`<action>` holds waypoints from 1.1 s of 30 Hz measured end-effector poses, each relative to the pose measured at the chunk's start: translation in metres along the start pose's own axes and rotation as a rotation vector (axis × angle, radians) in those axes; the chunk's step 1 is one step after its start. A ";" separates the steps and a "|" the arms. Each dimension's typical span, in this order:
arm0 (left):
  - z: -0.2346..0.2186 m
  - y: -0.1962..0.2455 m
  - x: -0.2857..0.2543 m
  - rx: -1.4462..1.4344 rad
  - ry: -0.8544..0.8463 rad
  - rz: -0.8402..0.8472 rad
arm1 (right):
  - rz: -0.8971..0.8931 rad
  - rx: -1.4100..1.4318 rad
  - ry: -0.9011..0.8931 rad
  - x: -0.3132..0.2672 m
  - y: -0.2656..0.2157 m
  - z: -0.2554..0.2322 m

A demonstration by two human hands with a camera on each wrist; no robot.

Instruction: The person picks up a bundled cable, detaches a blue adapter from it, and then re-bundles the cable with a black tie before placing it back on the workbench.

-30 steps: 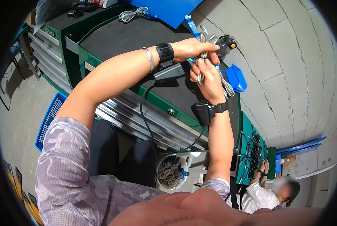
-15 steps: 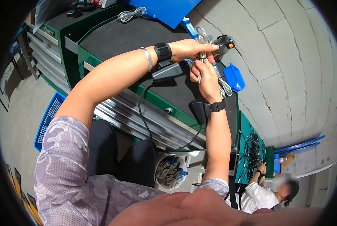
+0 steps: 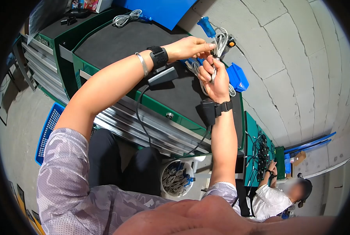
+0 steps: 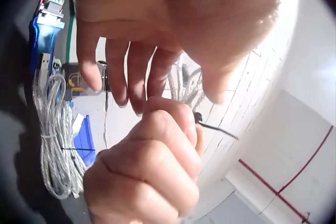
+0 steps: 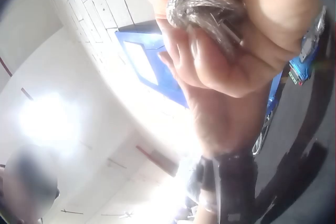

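Right hand (image 3: 216,80) grips the gathered cable bundle (image 3: 221,41), raised above the workbench (image 3: 116,43) at 12 o'clock; left hand (image 3: 188,47) pinches its strands. Coiling appears done, tying seemingly unfinished.

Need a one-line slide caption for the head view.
Right hand grips a coiled silver cable while the left hand pinches it above a green workbench.

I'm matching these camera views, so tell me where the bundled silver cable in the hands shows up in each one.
Head: silver cable top centre, held by both hands.
Left wrist: loops behind the fingers, centre.
Right wrist: coil gripped in the fist, top.
Shared landmark: its blue connector.
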State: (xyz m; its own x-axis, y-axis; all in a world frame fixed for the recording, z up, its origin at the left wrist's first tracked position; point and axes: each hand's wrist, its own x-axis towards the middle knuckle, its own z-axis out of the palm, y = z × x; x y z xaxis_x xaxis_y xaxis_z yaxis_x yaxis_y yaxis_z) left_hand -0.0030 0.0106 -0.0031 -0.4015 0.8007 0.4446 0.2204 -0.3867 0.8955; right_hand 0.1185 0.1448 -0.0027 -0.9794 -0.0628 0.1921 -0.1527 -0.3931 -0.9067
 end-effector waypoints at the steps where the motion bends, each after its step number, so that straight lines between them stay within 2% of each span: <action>1: 0.000 0.000 0.000 0.066 0.026 0.001 | -0.102 -0.244 0.152 0.000 0.002 0.001; 2: 0.001 0.000 0.001 0.004 0.017 -0.006 | -0.164 -0.394 0.220 0.000 0.004 0.003; 3: 0.000 0.002 -0.001 0.002 0.018 -0.011 | -0.161 -0.391 0.222 0.000 0.006 0.005; 6: 0.001 0.007 -0.006 0.309 -0.034 0.067 | -0.336 -0.723 0.262 0.000 0.008 0.003; 7: 0.001 0.007 -0.006 0.307 -0.036 0.067 | -0.336 -0.723 0.265 0.000 0.008 -0.002; 10: -0.001 0.005 -0.004 0.463 -0.002 0.098 | -0.401 -0.968 0.308 0.003 0.009 -0.011; 14: -0.004 0.000 -0.002 0.550 -0.007 0.203 | -0.403 -0.978 0.341 0.002 0.010 -0.012; 16: -0.003 0.000 -0.003 0.677 0.037 0.328 | -0.358 -0.886 0.325 0.003 0.011 -0.012; 17: -0.002 0.000 -0.003 0.677 0.036 0.327 | -0.358 -0.885 0.326 0.003 0.012 -0.011; 19: 0.000 -0.001 -0.002 0.813 0.112 0.347 | -0.281 -0.630 0.289 0.003 0.012 -0.003; 22: 0.004 -0.005 -0.001 0.898 0.200 0.352 | -0.207 -0.584 0.279 0.003 0.010 0.003; 27: 0.005 -0.010 -0.001 0.926 0.262 0.380 | -0.094 -0.474 0.240 0.000 0.005 0.009; 29: 0.002 -0.007 0.000 0.701 0.153 0.405 | -0.097 -0.113 0.037 0.001 0.004 -0.005; 30: 0.000 -0.004 -0.001 0.692 0.127 0.406 | -0.122 -0.136 0.106 0.001 0.007 0.001; 31: 0.000 -0.002 0.000 0.686 0.126 0.412 | -0.134 -0.137 0.096 0.001 0.008 -0.003; 33: -0.002 -0.003 -0.001 0.646 0.107 0.373 | -0.236 -0.392 0.370 0.006 0.011 0.000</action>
State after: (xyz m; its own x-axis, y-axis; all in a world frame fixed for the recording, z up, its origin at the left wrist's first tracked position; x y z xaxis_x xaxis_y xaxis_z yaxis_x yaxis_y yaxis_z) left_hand -0.0048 0.0100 -0.0065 -0.2747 0.6075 0.7453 0.8233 -0.2517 0.5087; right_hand 0.1112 0.1401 -0.0121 -0.8834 0.3369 0.3258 -0.3406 0.0159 -0.9401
